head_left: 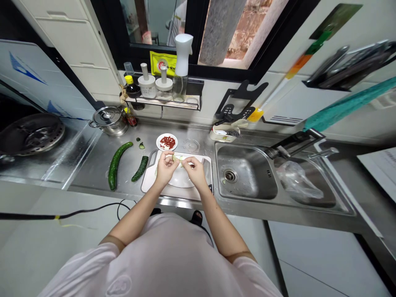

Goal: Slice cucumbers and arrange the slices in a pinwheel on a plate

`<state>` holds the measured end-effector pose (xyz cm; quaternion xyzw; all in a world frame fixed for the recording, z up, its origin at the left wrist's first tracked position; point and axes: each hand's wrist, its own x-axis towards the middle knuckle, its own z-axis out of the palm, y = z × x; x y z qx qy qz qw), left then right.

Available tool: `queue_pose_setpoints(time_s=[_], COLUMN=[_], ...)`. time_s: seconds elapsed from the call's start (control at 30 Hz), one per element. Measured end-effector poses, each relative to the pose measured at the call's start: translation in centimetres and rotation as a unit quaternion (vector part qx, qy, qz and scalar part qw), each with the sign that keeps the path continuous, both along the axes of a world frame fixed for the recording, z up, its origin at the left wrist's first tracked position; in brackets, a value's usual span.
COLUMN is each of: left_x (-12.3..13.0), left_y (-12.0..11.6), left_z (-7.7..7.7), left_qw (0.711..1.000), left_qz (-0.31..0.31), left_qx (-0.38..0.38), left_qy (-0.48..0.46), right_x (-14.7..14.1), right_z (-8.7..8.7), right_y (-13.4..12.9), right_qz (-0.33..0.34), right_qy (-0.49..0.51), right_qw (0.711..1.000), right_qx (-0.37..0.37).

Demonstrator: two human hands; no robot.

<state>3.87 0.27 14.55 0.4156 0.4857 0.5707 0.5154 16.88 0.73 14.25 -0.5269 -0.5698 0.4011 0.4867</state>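
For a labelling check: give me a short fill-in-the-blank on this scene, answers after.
The left hand and right hand are over the cutting ____.
The longer cucumber lies to the ____ of the shorter one.
The bits on the plate are mostly ____.
The bag lies in the ____ sink basin.

board; left; red; right

Dk grn cuke [116,167], lt grn pc [174,158], wht plate [158,142], red bits [167,142], wht/gry board [149,181]

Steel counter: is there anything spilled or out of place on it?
Small green scraps, probably cucumber, lie loose on the steel counter beyond the shorter cucumber, off the cutting board, so they look stray.
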Motion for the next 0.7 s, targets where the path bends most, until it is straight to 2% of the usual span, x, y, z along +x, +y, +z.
queue_pose_setpoints(time_s=[0.17,0.27,0.4,0.53,0.7], left_x=[0.0,-0.1,-0.1,0.1,0.2], left_y=[0.7,1.4,2.3,3.3,4.9], left_z=[-1.1,-2.4,-4.5,-6.5,-9.5], left_qw=[1.0,0.999,0.999,0.999,0.994], left_qz=[-0.014,-0.014,-0.01,0.011,0.017], left_qx=[-0.001,-0.014,-0.043,-0.052,-0.071], left_qy=[-0.018,-0.028,-0.018,0.011,0.086], right_x=[0.5,1.0,1.7,2.4,2.9], right_z=[-1.4,-2.9,-5.2,-7.1,-8.3], right_y=[0.8,1.6,3.0,4.5,6.2], right_qz=[0.007,0.016,0.044,0.047,0.059], right_qy=[0.019,0.013,-0.006,-0.069,-0.229], right_qw=[1.0,0.999,0.995,0.992,0.968], right_qx=[-0.02,-0.033,-0.09,-0.099,-0.086])
